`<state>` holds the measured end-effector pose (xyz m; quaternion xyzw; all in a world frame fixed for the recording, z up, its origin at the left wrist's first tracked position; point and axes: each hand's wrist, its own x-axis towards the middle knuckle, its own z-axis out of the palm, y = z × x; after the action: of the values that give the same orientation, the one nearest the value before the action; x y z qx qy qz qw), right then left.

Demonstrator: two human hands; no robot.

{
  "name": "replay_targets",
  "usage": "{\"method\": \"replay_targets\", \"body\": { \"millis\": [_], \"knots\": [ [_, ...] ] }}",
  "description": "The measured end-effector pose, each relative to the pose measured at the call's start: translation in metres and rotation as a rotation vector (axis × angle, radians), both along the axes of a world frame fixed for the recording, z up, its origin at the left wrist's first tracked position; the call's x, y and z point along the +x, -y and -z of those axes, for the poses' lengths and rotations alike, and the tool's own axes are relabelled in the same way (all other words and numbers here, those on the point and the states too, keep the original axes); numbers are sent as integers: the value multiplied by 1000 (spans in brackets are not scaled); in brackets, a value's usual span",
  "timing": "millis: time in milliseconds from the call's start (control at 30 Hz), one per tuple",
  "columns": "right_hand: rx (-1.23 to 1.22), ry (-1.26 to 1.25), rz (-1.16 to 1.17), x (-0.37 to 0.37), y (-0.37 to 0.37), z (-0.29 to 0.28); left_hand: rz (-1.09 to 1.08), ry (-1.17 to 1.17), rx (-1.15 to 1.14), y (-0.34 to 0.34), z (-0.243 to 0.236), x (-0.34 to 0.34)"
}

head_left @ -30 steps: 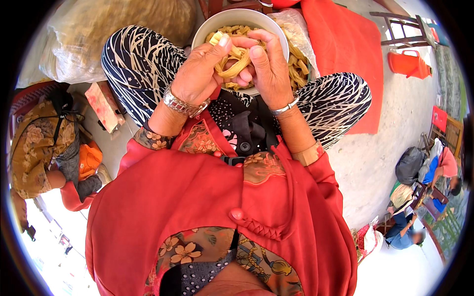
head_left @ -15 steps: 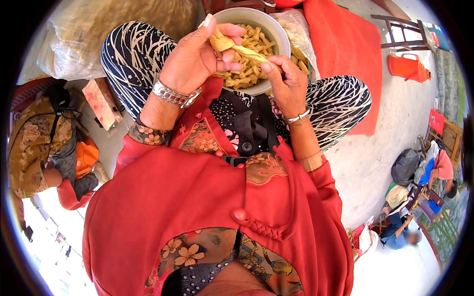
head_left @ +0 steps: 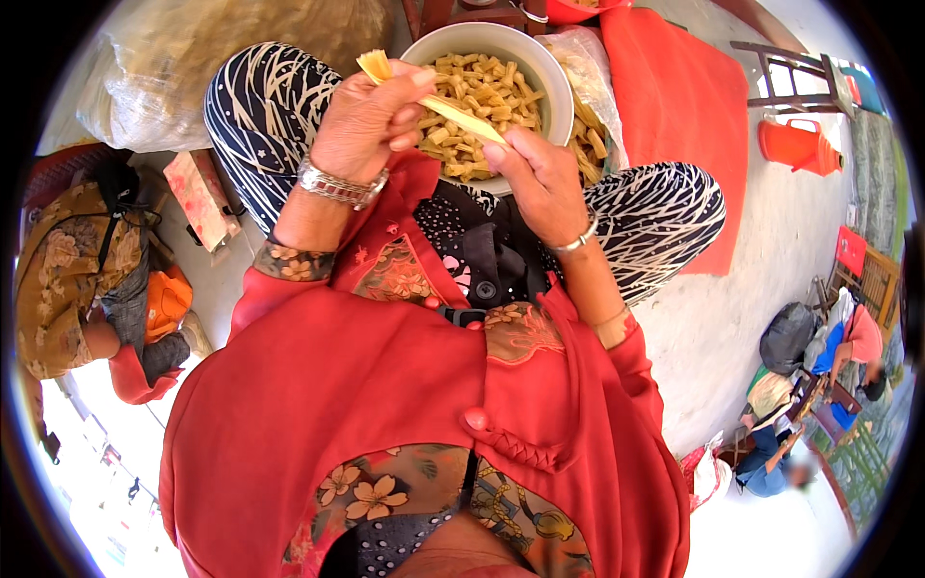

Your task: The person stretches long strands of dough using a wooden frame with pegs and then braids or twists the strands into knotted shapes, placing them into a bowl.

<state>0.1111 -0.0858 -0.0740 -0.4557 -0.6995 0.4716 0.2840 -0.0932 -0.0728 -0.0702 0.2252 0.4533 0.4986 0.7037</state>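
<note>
A long, flat, pale yellow husk-like strip [head_left: 461, 116] stretches between my hands over the bowl. My left hand [head_left: 374, 123], wearing a metal watch, is closed round its left part, and a frayed end pokes out above the fingers. My right hand [head_left: 545, 181], with a bangle on the wrist, pinches the other end between thumb and fingers. Beneath them a whitish bowl [head_left: 559, 87] holds many short, folded yellow pieces [head_left: 482, 82]. My hands hide part of its near side.
A large translucent sack [head_left: 222, 67] stands at far left. Right of the bowl are a plastic bag [head_left: 586, 72] with more yellow pieces and a red cloth [head_left: 674, 125]. Farther right stand an orange jug [head_left: 798, 144] and a dark chair [head_left: 795, 82]. Other people sit at both sides.
The yellow strip, twisted and knotted at its left end before, is now drawn out straight and flat. My left hand has turned and closed round it; my right hand has moved slightly down.
</note>
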Motion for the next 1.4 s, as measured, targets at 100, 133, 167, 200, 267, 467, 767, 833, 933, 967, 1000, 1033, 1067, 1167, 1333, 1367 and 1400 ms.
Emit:
{"method": "replay_targets", "body": {
  "millis": [100, 133, 167, 200, 267, 467, 767, 833, 933, 967, 1000, 1033, 1067, 1167, 1333, 1367, 1400],
  "knots": [
    [39, -13, -2, 3, -7, -10, -49, 44, 19, -6, -3, -11],
    [55, 9, -13, 4, -14, -17, -65, 33, 26, -10, -5, -9],
    [122, 46, -5, 3, -21, -22, -79, 22, 34, -15, -8, -8],
    [202, 87, 6, 4, -32, -28, -71, 8, 56, -24, -13, -6],
    [353, 174, 33, 8, -61, -34, -63, -44, 113, -51, -27, -2],
    [702, 387, 163, 13, -163, -65, -43, -201, 410, -142, -53, 5],
    [578, 634, 210, 23, -239, -19, -350, -1299, 714, -222, -11, 28],
    [467, 627, 213, 25, -233, -7, -374, -1450, 634, -222, -13, 11],
    [380, 292, 301, 48, -196, -4, -71, -915, 555, -178, -37, -4],
    [342, 157, 328, 53, -178, -2, 43, -856, 398, -156, -42, -2],
    [303, 45, 309, 51, -162, -4, 106, -912, 362, -147, -34, -4],
    [245, -8, 297, 49, -146, -7, 174, -962, 326, -137, -22, -7],
    [187, -63, 288, 45, -131, -10, 247, -933, 342, -121, -13, -8],
    [238, -106, 245, 37, -96, -11, 493, -870, 218, -84, 16, -7],
    [349, -61, -4, -1, -40, -20, 521, -529, -15, -36, 63, 15],
    [362, -77, -71, -9, -30, -17, 454, -446, 19, -31, 83, 20],
    [404, -53, -104, -16, -19, -15, 390, -359, 53, -26, 104, 25]
  ]
}}
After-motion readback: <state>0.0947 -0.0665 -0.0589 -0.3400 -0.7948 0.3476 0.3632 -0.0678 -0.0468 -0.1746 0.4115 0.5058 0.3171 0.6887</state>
